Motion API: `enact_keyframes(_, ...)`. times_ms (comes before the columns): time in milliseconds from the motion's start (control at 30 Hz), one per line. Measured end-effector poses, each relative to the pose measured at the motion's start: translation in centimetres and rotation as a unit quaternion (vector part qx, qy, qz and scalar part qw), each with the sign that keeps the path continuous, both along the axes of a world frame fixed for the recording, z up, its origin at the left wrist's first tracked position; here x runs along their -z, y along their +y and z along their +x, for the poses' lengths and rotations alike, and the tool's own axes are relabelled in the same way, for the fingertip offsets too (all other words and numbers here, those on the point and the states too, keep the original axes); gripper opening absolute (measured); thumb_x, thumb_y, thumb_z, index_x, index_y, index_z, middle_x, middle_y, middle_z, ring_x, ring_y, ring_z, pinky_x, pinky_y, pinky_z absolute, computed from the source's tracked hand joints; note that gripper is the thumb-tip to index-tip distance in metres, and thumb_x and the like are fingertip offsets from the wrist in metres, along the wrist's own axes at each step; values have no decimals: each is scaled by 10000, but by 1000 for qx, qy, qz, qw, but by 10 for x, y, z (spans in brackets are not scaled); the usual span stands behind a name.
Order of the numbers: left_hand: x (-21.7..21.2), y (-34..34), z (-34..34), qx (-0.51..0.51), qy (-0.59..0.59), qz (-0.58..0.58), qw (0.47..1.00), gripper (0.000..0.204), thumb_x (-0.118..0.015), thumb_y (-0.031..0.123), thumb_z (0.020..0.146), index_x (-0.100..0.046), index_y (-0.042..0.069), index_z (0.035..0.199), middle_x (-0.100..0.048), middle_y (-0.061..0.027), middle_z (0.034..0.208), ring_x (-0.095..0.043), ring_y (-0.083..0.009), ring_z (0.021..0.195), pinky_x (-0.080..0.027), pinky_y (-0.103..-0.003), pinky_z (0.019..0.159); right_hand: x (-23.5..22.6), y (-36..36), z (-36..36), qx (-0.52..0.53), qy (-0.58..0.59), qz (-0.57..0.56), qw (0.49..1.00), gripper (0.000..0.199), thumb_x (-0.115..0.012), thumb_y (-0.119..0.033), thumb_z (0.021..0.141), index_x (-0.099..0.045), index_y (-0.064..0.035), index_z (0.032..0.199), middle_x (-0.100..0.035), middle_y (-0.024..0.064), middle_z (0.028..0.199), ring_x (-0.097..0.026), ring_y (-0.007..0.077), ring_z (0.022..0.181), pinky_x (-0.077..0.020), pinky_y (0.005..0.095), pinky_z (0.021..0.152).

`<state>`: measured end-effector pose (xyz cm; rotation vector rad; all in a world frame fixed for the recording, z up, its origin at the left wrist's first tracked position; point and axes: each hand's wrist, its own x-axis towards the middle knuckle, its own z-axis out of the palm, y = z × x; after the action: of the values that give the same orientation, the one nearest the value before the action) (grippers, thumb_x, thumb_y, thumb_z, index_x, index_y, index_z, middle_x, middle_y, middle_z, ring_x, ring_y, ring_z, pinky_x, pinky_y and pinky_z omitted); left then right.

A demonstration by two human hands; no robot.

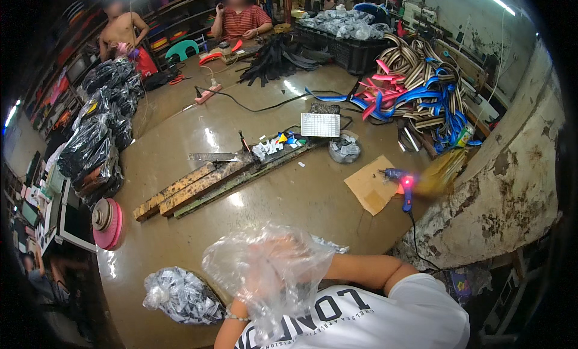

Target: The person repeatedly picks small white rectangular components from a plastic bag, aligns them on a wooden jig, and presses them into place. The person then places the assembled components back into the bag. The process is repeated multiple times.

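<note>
Close to my body at the table's near edge, a large clear plastic bag (232, 262) billows over both hands. My left hand (259, 283), with a beaded bracelet at its wrist, is closed on the film from below. Beyond it, my right hand (280, 248) reaches in from the right and also grips the bag. Crumpled film blurs the fingers of both hands. Left of my left wrist lies a filled clear bag (183, 296) of small grey-and-white pieces. Part of another grey-and-white bundle (330, 244) shows beyond my right forearm.
Wooden bars (198, 192) with small tags cross the mid-table. A glue gun (404, 183) lies by cardboard (372, 186) at right. Coiled trim strips (421, 78), black bags (96, 138), a power strip (209, 94) and a pink roll (108, 224) surround. Two people are at the far side.
</note>
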<state>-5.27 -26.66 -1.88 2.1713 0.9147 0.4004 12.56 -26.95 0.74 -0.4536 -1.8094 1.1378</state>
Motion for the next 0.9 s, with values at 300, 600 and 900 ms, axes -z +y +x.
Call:
enact_keyframes(300, 38, -27, 4, -24, -50, -172, 984, 281, -556, 164, 752, -598, 58, 1009, -622, -104, 942, -594, -262, 861, -476, -350, 780, 13, -30, 9, 100, -276, 157, 943, 451, -636, -288, 716, -556, -53, 1093, -544, 128, 1102, -508, 309, 1022, -397, 399, 872)
enact_keyframes(600, 54, -24, 27, -78, -52, -216, 972, 216, -566, 75, 711, -620, 34, 916, -619, -132, 908, -584, -294, 853, -471, -354, 781, 70, -39, 15, 190, -170, -20, 967, 240, -559, -189, 832, -628, -54, 1018, -601, 108, 1054, -558, 250, 985, -415, 354, 889)
enact_keyframes(900, -1, -6, 39, -10, -137, 191, 972, 284, -580, 10, 670, -545, 31, 951, -558, -131, 995, -483, -319, 1052, -289, -452, 1022, 13, -47, 11, 271, 16, -118, 955, 268, -413, -179, 935, -556, -28, 767, -552, 92, 747, -529, 188, 697, -432, 295, 647)
